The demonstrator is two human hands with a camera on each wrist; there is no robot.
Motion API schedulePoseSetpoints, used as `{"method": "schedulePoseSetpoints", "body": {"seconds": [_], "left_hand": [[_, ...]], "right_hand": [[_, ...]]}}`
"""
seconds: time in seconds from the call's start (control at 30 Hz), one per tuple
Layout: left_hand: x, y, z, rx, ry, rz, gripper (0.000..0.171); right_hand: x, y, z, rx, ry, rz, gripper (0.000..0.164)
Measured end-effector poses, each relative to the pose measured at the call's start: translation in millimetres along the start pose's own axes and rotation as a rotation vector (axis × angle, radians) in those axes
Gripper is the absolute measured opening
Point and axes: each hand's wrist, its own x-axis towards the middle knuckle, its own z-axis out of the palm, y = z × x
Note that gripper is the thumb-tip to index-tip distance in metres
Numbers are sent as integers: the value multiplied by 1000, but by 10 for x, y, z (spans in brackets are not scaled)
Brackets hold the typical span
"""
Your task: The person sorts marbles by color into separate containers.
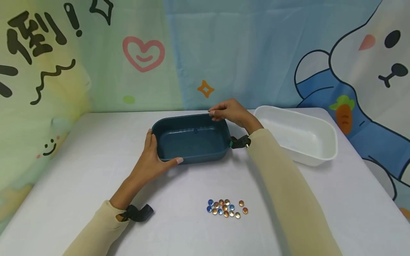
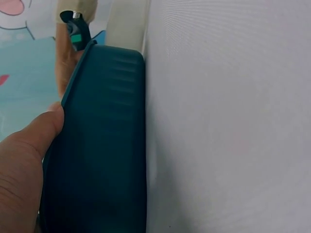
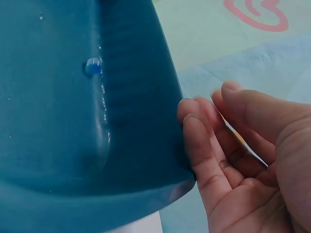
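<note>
A dark teal plastic basin [image 1: 192, 156] sits on the white table. My left hand [image 1: 153, 158] grips its left end, thumb along the near rim and fingers round the left side. In the left wrist view that thumb [image 2: 56, 116] lies at the rim. My right hand [image 1: 230, 113] is at the basin's far right corner. The right wrist view shows its loosely bent fingers [image 3: 199, 141] at the rim, with the thumb off the basin and nothing held. One small blue marble [image 3: 93, 66] lies inside, by the far wall.
A white plastic basin [image 1: 320, 142] stands to the right, beyond the right forearm. Several glass marbles [image 1: 225, 208], blue, orange and clear, lie grouped on the near part of the white table [image 1: 179, 227]. A printed cloth backdrop [image 1: 224, 53] hangs behind the table.
</note>
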Motion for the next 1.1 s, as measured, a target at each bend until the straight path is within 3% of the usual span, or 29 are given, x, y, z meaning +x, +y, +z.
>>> {"method": "schedulePoseSetpoints", "body": {"seconds": [0.43, 0.77, 1.1], "left_hand": [[-3, -21, 49, -6, 0, -6, 130], [-10, -34, 38, -4, 2, -7, 130], [-1, -24, 44, -11, 6, 1, 130]], "right_hand": [[-118, 45, -29, 6, -34, -64, 37], [-387, -106, 93, -32, -87, -214, 29], [-748, -235, 332, -102, -206, -455, 18]]}}
